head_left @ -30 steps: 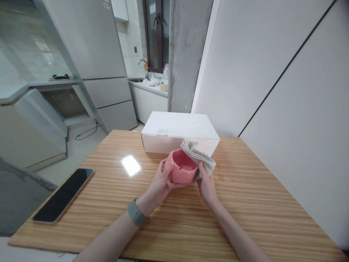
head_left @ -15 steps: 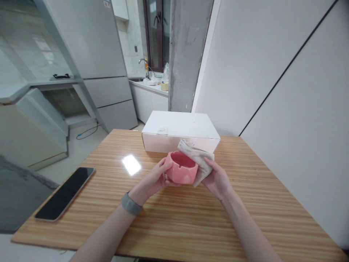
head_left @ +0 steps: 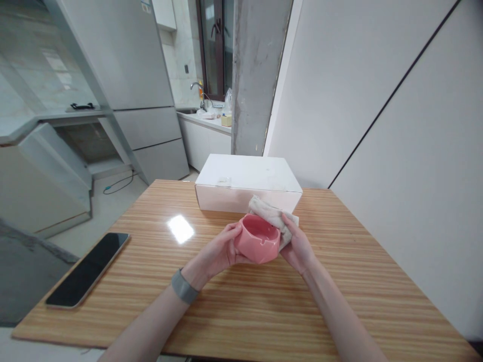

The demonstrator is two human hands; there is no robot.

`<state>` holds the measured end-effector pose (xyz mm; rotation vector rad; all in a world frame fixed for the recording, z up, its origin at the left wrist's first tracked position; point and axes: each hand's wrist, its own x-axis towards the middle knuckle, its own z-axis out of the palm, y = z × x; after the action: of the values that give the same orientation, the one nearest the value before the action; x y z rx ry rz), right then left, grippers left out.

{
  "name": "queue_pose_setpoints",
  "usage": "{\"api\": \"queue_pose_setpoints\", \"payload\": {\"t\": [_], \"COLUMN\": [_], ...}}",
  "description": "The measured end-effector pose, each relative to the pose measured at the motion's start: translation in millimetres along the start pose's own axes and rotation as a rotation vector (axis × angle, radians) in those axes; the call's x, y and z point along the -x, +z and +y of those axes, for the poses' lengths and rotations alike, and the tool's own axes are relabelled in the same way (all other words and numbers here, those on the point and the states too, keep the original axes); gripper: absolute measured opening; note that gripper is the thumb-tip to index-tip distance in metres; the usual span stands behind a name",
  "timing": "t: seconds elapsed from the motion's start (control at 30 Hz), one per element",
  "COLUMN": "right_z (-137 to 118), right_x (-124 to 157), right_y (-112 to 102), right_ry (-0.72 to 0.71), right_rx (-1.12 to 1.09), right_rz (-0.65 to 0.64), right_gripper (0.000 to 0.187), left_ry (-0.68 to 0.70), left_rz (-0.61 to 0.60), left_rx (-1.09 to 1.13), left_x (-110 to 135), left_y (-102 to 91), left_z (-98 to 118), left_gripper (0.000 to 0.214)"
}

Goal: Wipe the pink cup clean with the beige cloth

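Observation:
A glossy pink ashtray (head_left: 260, 247) with faceted sides and notches in its rim is held above the table, its opening tilted up toward me. My left hand (head_left: 223, 251) grips it from the left, thumb at the rim and fingers underneath. In my right hand (head_left: 298, 245) is a pale grey cloth (head_left: 272, 213), bunched against the right and far side of the ashtray. The cloth hides that side, and the fingers behind it are partly out of sight.
Behind the hands a closed white box (head_left: 247, 173) sits on the wood-grain table (head_left: 362, 281). A black-screened phone (head_left: 88, 269) lies near the left edge. A white wall (head_left: 377, 75) rises along the right; a fridge (head_left: 121, 60) and sink counter stand beyond.
The ashtray has shifted slightly right and toward me, and it is turned a little in the left hand. The cloth has bunched lower around its right side.

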<state>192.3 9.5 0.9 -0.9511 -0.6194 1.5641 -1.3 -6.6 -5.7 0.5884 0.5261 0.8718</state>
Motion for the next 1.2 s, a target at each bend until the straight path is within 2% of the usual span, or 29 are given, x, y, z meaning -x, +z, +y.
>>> {"api": "queue_pose_setpoints", "payload": {"t": [0.2, 0.33, 0.4, 0.5, 0.6, 0.83, 1.07, 1.2], "right_z": [16.1, 42.1, 50.9, 51.8, 40.4, 14.5, 9.2, 10.8], "right_x": [-2.4, -6.6, -8.3, -9.8, -9.4, -4.5, -3.8, -5.0], "right_y": [7.0, 3.5, 0.0, -3.8, -2.9, 2.9, 0.8, 1.4], "right_ry": [-0.179, -0.359, -0.392, -0.389, -0.341, -0.203, -0.176, -0.200], "right_rx": [0.016, 0.089, 0.109, 0.107, 0.063, -0.006, 0.003, 0.015], "right_rz": [0.049, 0.096, 0.120, 0.127, 0.118, 0.115, 0.069, 0.061], "right_gripper": [0.025, 0.029, 0.031, 0.032, 0.032, 0.019, 0.017, 0.019], "left_ry": [0.132, 0.261, 0.290, 0.251, 0.166, 0.040, -0.001, 0.047], "left_rz": [0.179, 0.244, 0.251, 0.229, 0.169, 0.040, -0.046, 0.011], "left_rx": [-0.011, -0.003, 0.011, -0.016, -0.113, -0.111, -0.092, -0.087], "left_x": [-3.8, -5.9, -6.1, -5.0, -3.0, -1.6, -0.5, -2.6], "left_y": [3.6, 7.6, 9.8, 10.3, 6.7, -0.6, -5.2, -5.8], "left_z": [-7.2, -14.1, -17.7, -19.3, -15.7, -7.3, -7.1, -8.5], "left_gripper": [0.031, 0.043, 0.051, 0.062, 0.064, 0.045, 0.045, 0.045]}}
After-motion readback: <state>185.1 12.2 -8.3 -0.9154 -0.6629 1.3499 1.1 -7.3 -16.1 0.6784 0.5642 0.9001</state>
